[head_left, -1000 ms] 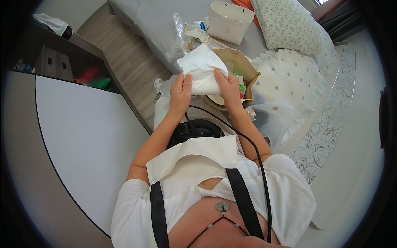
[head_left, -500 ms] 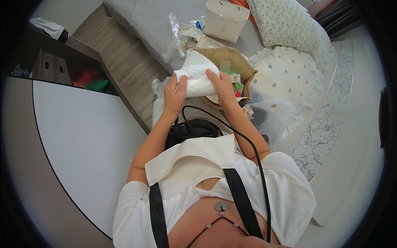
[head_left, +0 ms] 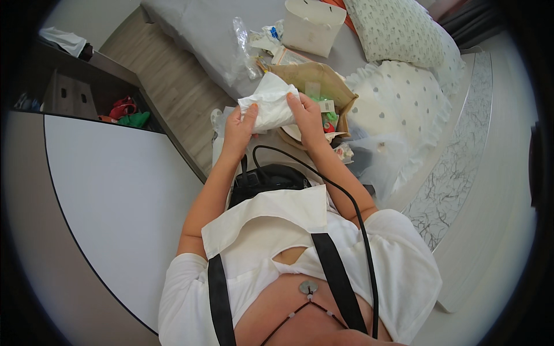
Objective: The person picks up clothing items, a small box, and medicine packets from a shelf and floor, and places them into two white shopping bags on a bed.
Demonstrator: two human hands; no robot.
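Between my two hands is a soft white crinkled sheet (head_left: 269,108), folded into a flat bundle; I cannot tell its exact kind. My left hand (head_left: 241,126) grips its left edge, thumb on top and the other fingers underneath. At its right edge my right hand (head_left: 307,120) pinches it in the same way. Just beyond and to the right stands an open brown paper bag (head_left: 346,97). Green and red small items (head_left: 329,120) show inside it, with a white tag beside them. The bundle hides part of the bag's near side.
On the grey bed (head_left: 199,34) lie a white paper bag (head_left: 313,27), clear plastic packaging (head_left: 245,52) and a patterned pillow (head_left: 398,37). A heart-dotted frilled cushion (head_left: 398,109) is at right. Dark shelves (head_left: 72,95) stand at left. A black cable (head_left: 337,189) crosses my lap.
The white bundle and both hands have shifted slightly left, and the bundle's far edge has changed shape. Both hands keep their grip.
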